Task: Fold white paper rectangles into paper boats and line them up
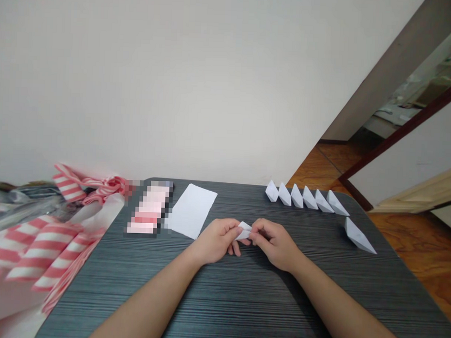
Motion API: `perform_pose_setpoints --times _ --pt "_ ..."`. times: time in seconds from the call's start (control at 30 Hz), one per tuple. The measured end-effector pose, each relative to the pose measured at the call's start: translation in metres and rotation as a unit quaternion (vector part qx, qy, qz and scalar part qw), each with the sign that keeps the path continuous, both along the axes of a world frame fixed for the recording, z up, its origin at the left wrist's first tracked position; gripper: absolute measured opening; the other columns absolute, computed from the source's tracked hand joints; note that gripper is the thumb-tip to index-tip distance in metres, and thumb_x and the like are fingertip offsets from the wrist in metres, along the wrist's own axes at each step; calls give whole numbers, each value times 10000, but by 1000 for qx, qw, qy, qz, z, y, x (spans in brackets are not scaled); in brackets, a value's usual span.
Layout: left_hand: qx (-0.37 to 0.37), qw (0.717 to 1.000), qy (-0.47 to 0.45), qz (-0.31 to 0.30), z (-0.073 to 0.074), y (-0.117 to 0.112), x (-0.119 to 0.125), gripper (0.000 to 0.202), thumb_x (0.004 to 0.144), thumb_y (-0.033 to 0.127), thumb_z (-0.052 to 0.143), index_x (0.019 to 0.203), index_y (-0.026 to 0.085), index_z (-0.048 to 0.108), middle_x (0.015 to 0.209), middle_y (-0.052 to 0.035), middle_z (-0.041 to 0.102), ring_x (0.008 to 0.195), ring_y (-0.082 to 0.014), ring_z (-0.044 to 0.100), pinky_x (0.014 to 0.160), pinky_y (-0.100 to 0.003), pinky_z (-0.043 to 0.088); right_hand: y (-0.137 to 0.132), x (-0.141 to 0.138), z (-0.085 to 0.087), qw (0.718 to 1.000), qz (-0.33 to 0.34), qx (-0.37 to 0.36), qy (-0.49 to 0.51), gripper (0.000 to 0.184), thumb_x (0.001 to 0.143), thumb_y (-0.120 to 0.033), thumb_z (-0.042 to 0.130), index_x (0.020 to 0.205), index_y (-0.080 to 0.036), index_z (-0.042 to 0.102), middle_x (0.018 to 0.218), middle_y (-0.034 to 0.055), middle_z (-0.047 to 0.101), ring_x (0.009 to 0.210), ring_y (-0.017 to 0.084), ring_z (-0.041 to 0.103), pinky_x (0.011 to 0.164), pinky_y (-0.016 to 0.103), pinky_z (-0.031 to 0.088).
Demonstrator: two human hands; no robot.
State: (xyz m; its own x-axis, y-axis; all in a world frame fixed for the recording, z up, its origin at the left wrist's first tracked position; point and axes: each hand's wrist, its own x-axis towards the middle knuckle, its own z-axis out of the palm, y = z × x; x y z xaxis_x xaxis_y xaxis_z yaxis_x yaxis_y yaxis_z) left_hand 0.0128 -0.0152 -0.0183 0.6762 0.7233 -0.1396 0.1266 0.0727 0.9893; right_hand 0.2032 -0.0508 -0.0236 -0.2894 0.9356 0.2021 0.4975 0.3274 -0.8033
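My left hand [215, 240] and my right hand [272, 243] meet above the dark grey wood-grain table [243, 307]. Their fingers pinch a small folded piece of white paper [243, 231] from both sides, and the fingers hide part of it. Beyond my right hand, a row of several white paper boats [303, 197] stands along the far edge. One more paper boat [358, 236] lies apart, nearer the right edge. A flat sheet of white paper [192, 211] lies beyond my left hand, not touching it.
A pixelated pink and white item [149, 208] lies at the far left of the table. Pink-striped white plastic bags [41, 246] hang over the left side. A white wall [176, 88] rises behind the table, and a wooden floor [422, 245] shows to the right.
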Motion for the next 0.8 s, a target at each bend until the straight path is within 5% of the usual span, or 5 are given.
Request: perform_pose_setpoints --times 0.3,0.47,0.67,0.8 --pt "37 999 10 -4 3 -1 1 229 802 326 548 907 130 603 735 -41 642 579 -108 579 509 -201 445 1 2 -1 1000 -21 -13 4 151 886 -252 479 764 -179 530 687 9 590 611 127 533 578 244 392" --pt "38 999 26 2 2 -1 1 241 853 315 453 878 127 601 727 -41 657 539 -98 568 496 -206 445 1 0 -5 999 -20 -27 14 133 885 -258 477 783 -188 524 679 -2 579 598 123 537 568 238 399" --pt "27 999 20 6 1 -1 1 257 868 345 431 880 132 575 881 -72 680 537 -90 581 482 -206 449 0 0 -9 997 -26 -47 50 205 881 -246 477 1080 -197 487 682 -18 579 564 115 567 556 228 425" --pt "27 999 16 11 2 -1 1 281 878 361 416 867 122 563 843 -76 682 527 -92 580 483 -212 456 2 0 -3 998 -27 -58 -13 177 894 -284 454 839 -180 586 579 -21 558 492 103 537 502 213 397"
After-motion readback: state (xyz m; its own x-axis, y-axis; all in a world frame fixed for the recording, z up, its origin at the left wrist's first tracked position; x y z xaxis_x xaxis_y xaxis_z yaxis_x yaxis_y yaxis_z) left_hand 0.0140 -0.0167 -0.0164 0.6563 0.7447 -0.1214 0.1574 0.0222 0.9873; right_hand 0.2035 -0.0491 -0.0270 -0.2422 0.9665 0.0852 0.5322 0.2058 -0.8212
